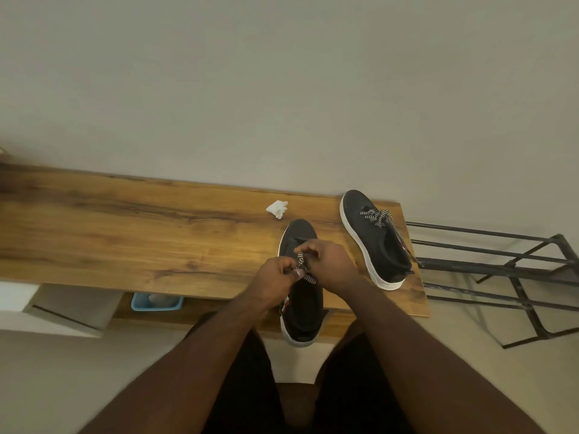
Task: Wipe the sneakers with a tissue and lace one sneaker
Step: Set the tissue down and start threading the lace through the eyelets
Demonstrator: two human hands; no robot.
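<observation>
A black sneaker (303, 305) with a white sole lies on the wooden table (125, 233), its heel over the near edge. Over its tongue, my left hand (275, 277) and my right hand (329, 264) both pinch a black-and-white patterned lace (301, 261). One lace end trails toward the shoe's opening. A second black sneaker (376, 242) with a tied patterned lace lies at the table's right end. Behind the near sneaker, a crumpled white tissue (277, 208) lies on the table.
A black metal rack (513, 274) stands right of the table. Under the table's near edge sits a blue tray (156, 302), and a pale box (72, 305) is to its left. A plain wall runs behind the table.
</observation>
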